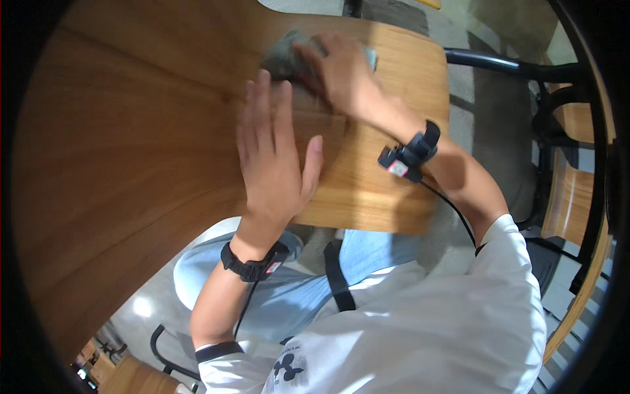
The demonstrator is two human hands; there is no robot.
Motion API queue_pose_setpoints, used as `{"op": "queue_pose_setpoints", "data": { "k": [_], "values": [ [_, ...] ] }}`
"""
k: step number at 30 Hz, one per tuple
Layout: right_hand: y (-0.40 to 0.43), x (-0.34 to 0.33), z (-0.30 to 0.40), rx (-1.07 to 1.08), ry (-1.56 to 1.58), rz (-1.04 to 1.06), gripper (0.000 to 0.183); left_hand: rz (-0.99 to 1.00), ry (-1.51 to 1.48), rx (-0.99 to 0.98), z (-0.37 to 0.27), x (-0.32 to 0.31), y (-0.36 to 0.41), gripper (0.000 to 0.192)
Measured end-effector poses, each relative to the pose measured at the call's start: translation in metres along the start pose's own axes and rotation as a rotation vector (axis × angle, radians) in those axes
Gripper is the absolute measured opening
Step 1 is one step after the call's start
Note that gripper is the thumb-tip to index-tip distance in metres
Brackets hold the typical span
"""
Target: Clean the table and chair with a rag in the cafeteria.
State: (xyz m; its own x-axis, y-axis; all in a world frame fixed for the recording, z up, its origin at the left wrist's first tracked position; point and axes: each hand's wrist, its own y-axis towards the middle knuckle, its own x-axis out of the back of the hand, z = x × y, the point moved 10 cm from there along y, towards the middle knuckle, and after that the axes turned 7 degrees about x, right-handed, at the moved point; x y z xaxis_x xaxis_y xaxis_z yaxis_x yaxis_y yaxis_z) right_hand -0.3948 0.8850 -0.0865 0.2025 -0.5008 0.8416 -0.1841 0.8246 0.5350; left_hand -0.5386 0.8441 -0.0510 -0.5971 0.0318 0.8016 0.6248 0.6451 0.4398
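My right hand [344, 74] presses on a grey-green cloth [290, 56] that lies on the wooden chair's seat, close to where it curves up into the backrest. Some blur covers its fingers, and a corner of the cloth shows past the back of the hand. My left hand [270, 157] is spread flat with nothing in it, over the lower part of the wooden backrest [133, 133]. The bare seat surface [359, 197] is sunlit at its near side. Each wrist wears a black strap with a small device and a cable.
Black metal tubing [482, 59] extends beyond the seat's right edge. Further right stands another wooden chair [571, 197] with a black frame. More wooden furniture [138, 377] is at the lower left. My legs in light blue trousers are close to the seat's near edge.
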Motion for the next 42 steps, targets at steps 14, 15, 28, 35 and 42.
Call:
{"op": "queue_pose_setpoints", "data": {
  "k": [14,15,28,35,42],
  "values": [
    [-0.043,0.018,0.153,-0.397,0.215,-0.205,0.048,0.195,0.005,0.155,0.018,0.013,0.019,0.068],
    [-0.045,0.015,0.147,-0.446,0.345,-0.173,0.048,0.187,0.019,0.155,0.011,0.026,0.018,0.068],
    [0.06,0.106,0.201,-0.358,1.039,-0.813,0.064,-0.028,0.838,-0.39,-0.096,0.246,-0.002,0.041],
    [0.131,0.231,0.235,0.064,0.777,-1.311,0.049,-0.704,0.863,-0.729,-0.134,0.326,0.006,0.058],
    [0.146,0.186,0.176,-0.032,0.759,-1.109,0.043,-0.317,1.275,-0.351,-0.102,0.265,0.057,0.054]
  ]
}}
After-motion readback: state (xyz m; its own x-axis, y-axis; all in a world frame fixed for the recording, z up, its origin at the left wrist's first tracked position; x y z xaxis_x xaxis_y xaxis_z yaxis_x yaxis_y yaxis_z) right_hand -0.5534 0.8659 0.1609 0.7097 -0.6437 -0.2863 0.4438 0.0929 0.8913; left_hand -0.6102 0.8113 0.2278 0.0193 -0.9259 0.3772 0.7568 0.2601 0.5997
